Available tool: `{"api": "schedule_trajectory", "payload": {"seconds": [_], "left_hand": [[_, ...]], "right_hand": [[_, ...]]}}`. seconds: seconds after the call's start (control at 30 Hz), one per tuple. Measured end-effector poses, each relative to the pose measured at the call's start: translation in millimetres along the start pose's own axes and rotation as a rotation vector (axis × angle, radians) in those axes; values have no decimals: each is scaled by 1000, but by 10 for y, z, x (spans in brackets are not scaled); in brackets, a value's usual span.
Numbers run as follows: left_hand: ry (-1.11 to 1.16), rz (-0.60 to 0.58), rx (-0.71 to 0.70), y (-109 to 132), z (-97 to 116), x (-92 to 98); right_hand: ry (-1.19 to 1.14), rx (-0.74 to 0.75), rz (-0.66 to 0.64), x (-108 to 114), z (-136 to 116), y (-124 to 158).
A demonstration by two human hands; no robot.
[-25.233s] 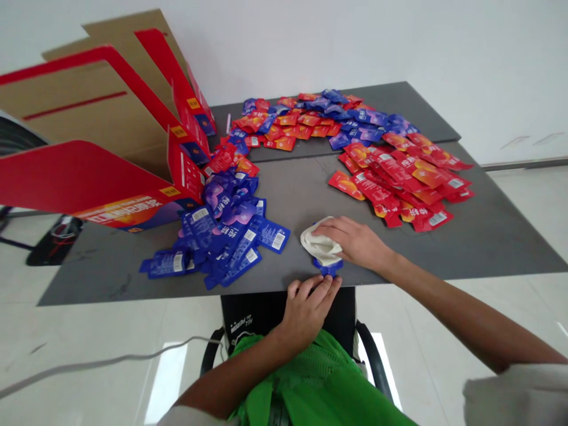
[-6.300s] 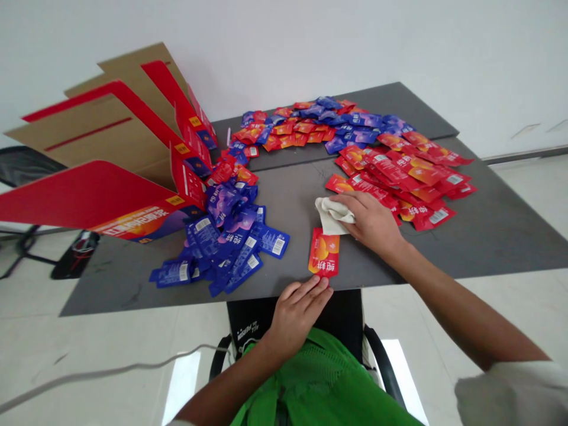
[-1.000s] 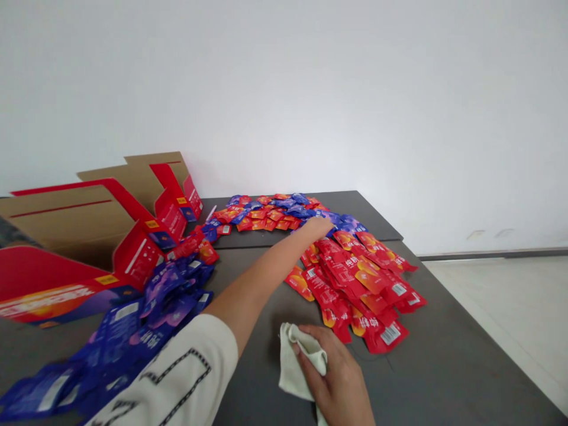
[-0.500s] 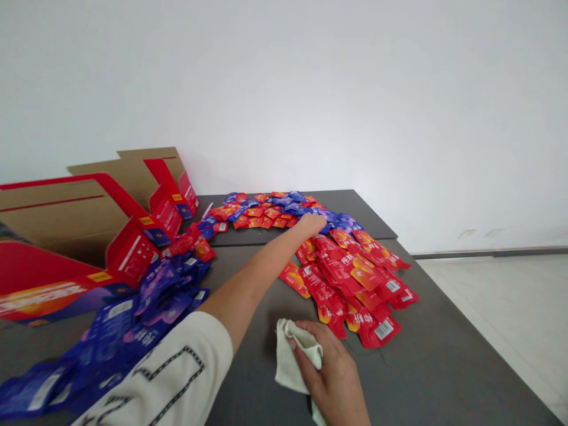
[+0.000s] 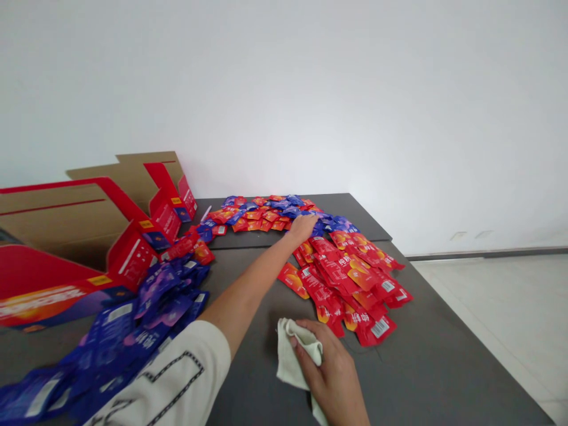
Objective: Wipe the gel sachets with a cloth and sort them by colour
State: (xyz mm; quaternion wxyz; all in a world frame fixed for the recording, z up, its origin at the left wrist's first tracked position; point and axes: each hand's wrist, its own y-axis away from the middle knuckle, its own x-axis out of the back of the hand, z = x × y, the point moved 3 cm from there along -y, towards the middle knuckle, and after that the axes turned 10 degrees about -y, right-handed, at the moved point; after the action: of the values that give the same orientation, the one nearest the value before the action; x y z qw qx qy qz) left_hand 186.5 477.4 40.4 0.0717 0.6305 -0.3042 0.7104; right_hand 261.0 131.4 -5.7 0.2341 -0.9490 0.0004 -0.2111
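The left hand (image 5: 304,226) is stretched over the table (image 5: 426,355) to the far heap, at its blue packets (image 5: 339,225), just behind the fanned pile of red packets (image 5: 355,278). Its fingers point away and are mostly screened by the back of the hand, so I cannot tell whether they pinch a packet or only touch the heap. The right hand (image 5: 331,367), near the front of the table, has a folded pale cloth (image 5: 288,364) nipped between thumb and fingers. The packets look light, slick and flexible, likely to slide over one another; a flat pinch at an edge or corner should lift one without squeezing its middle. The cloth looks soft and limp, best held by its bunched fold. Whether its lower corner brushes the table is unclear. The left forearm and sleeve (image 5: 177,373) cover part of the nearer blue pile (image 5: 115,337), the front box (image 5: 133,254) is cut off at the left, and the small print is too blurred to read.
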Motion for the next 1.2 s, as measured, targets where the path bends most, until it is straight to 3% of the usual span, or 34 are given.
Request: {"api": "schedule_trajectory", "payload": {"seconds": [0.13, 0.27, 0.33, 0.43, 0.5, 0.57, 0.67, 0.8, 0.97, 1.07, 1.2], "left_hand": [[177, 135, 153, 79, 75, 293], [344, 278, 308, 299, 217, 744], [411, 334, 361, 530, 281, 998], [559, 359, 392, 1072, 349, 1337], [891, 250, 368, 1536, 387, 1459], [1100, 61, 349, 2045, 430, 1491], [1254, -193, 428, 2781, 441, 1374], [1253, -264, 646, 3491, 341, 1102], [1082, -290, 695, 3951, 274, 945], [818, -317, 655, 4107, 289, 974], [461, -219, 511, 4275, 413, 1090]], "right_hand": [[-11, -30, -5, 4, 17, -14], [-16, -57, -7, 8, 44, -28], [-19, -78, -2, 14, 61, -30], [-20, -123, 16, 28, 101, -28], [-20, -144, 52, 42, 135, -28], [-11, -159, 100, 60, 166, -31], [4, -166, 149, 86, 179, -37], [35, -214, 178, 119, 155, -31], [79, -274, 244, 157, 126, 10], [95, -297, 260, 163, 109, 25], [101, -316, 263, 163, 98, 23]]}}
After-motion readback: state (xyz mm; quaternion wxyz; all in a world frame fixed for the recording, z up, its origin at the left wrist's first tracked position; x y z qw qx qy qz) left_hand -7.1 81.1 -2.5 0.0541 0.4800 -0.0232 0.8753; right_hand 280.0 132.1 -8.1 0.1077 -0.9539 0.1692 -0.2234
